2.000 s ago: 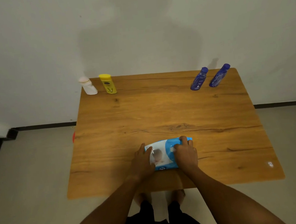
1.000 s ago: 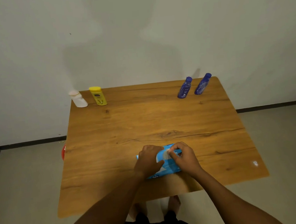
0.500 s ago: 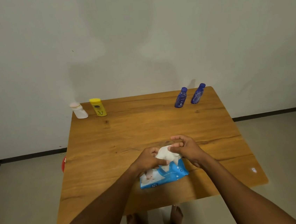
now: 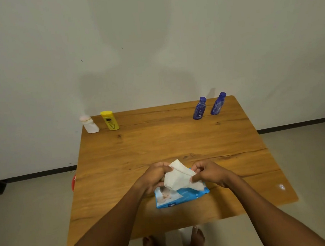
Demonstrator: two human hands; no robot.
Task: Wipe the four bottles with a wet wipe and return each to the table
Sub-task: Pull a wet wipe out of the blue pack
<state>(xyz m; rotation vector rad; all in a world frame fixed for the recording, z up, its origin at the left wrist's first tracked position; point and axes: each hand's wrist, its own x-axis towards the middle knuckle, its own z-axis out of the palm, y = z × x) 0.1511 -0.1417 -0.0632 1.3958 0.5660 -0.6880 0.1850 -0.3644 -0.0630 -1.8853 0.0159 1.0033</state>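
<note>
The wooden surface (image 4: 159,139) stands against a pale wall (image 4: 148,34), with a grey floor (image 4: 27,217) around it. At the far left corner a white bottle (image 4: 89,124) stands upright, just beside a yellow bottle (image 4: 110,120) to its right; the two do not touch. A small red object (image 4: 74,183) shows below the left edge of the surface; its nature cannot be determined. Near the front centre, the left hand (image 4: 155,176) grasps the left side of a white wipe (image 4: 178,176), fingers curled around the material. The wipe is held above the surface, partly unfolded and stretched between both hands. Directly below it, a blue pack of wipes (image 4: 177,197) lies flat on the surface. The right hand (image 4: 209,173) pinches the right edge of the wipe between thumb and fingers. At the far right, two blue bottles stand upright, near each other but apart: one blue bottle (image 4: 199,108) on the left and a second blue bottle (image 4: 218,104) closer to the far right corner. All four bottles are well apart from the hands. Bare feet (image 4: 197,239) are visible on the floor under the near edge.
</note>
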